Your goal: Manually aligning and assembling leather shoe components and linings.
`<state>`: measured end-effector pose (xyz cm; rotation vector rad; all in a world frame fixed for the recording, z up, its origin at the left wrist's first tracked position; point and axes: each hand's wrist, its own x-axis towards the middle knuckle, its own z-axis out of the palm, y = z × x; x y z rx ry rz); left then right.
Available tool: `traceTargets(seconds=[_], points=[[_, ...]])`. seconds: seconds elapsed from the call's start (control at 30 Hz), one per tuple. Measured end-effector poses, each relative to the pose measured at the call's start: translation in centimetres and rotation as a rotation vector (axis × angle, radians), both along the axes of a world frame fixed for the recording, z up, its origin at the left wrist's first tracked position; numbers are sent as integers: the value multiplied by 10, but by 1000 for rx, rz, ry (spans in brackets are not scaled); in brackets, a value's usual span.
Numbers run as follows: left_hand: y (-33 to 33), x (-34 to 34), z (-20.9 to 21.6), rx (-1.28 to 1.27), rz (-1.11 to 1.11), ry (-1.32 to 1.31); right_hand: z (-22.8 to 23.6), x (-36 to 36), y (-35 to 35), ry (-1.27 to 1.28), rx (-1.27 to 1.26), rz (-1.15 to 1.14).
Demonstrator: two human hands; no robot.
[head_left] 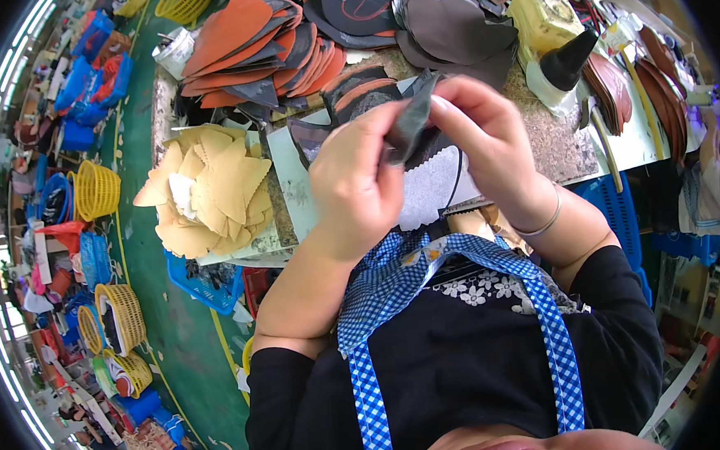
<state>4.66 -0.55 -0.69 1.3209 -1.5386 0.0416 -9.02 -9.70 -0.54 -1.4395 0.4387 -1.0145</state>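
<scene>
Dark piece point(414, 121), where's it at?

– Up btwn both hands, mid-view, above the worktable point(574, 152). Bit blurred, so can't tell its full shape.

OK, L to R pls. Far L?

– Yellow baskets point(96, 190) + blue crates point(103, 76) w/ mixed stuff, along the far side of a green floor point(164, 319). Then the table's L end: white tub point(175, 55) at the back corner, cream pcs point(209, 185) w/ zigzag edges piled loosely nearer the person. Low down by that end, a blue basket.

Next?

– Orange-and-black pcs point(237, 34), stacked at the back, fanned out. White sheet point(290, 188) lies flat, R of the cream pile.

And the hands?

– Left hand point(349, 180): fingers curled in, pinching the dark piece from its L side. Light grey pc point(432, 194), zigzag lower edge, shows just below; joined to the dark one or not, can't tell. Right hand point(486, 131): thumb + fingers closed on the same dark piece, upper R part. Thin bangle point(543, 215) on that wrist.

Beyond that?

– Dark grey pcs point(460, 37) heaped behind the right hand, then a yellowish block-like thing point(547, 17), kind unclear, w/ a black cone point(568, 60) near it. Far R: reddish-brown pcs point(607, 90) in a row, overlapping.
</scene>
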Motion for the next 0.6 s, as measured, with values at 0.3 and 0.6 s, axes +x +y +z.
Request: traceTargets(seconds=[0.3,0.6], points=[[36,4,8,417,-259,930,41,3,-10,292,-304,161],[38,-1,27,135,-218,874,59,28,-6,122,-1037,30]])
